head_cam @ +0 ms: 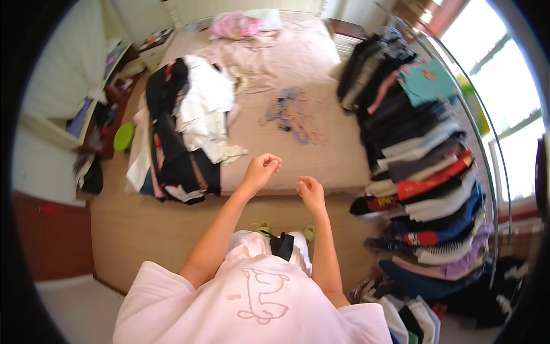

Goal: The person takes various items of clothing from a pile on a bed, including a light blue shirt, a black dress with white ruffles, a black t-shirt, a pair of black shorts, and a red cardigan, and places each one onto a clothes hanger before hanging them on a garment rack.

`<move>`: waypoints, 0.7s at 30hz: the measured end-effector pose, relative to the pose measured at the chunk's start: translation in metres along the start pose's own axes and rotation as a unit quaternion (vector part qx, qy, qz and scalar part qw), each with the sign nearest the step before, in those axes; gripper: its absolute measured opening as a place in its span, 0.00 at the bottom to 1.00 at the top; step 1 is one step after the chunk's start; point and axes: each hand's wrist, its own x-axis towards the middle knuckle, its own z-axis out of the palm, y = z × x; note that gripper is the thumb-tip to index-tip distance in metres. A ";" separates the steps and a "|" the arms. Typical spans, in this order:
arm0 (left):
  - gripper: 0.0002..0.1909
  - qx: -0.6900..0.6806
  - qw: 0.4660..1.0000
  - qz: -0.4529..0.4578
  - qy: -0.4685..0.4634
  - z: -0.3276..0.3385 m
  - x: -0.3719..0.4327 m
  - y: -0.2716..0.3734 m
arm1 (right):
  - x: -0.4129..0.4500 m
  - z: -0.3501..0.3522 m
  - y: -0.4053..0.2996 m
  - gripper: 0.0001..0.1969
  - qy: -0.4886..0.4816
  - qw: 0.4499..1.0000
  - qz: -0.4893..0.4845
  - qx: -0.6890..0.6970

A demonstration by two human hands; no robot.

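Note:
My left hand (261,171) hovers above the foot edge of the bed with its fingers curled in and the thumb against them. Lower and to its right, my right hand (311,192) is in a similar curl near the mattress edge. Nothing shows in either hand. On the pink bed sheet (326,159) beyond them lies a tangle of thin blue and pink clothes hangers (292,115), blurred. A heap of clothes covers the bed's left side, with white garments (206,94) on top and black garments (167,142) beside them.
At the right, a metal garment rack (477,124) carries a long row of hung clothes (429,172). More clothes (412,318) are low at the bottom right. A pink bundle (237,25) rests at the bed's head. A green round object (123,136) is by the left shelves.

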 end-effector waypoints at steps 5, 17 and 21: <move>0.10 -0.060 0.985 -0.011 0.158 -0.113 -0.025 -0.018 | 0.040 0.109 -0.031 0.12 -0.145 0.987 -0.031 -0.054; 0.10 -0.107 0.927 -0.075 0.351 -0.274 -0.015 -0.034 | 0.144 0.311 -0.049 0.13 -0.346 0.931 -0.051 -0.105; 0.10 -0.076 0.926 -0.119 0.350 -0.330 0.024 -0.026 | 0.204 0.377 -0.043 0.13 -0.330 0.940 -0.049 -0.076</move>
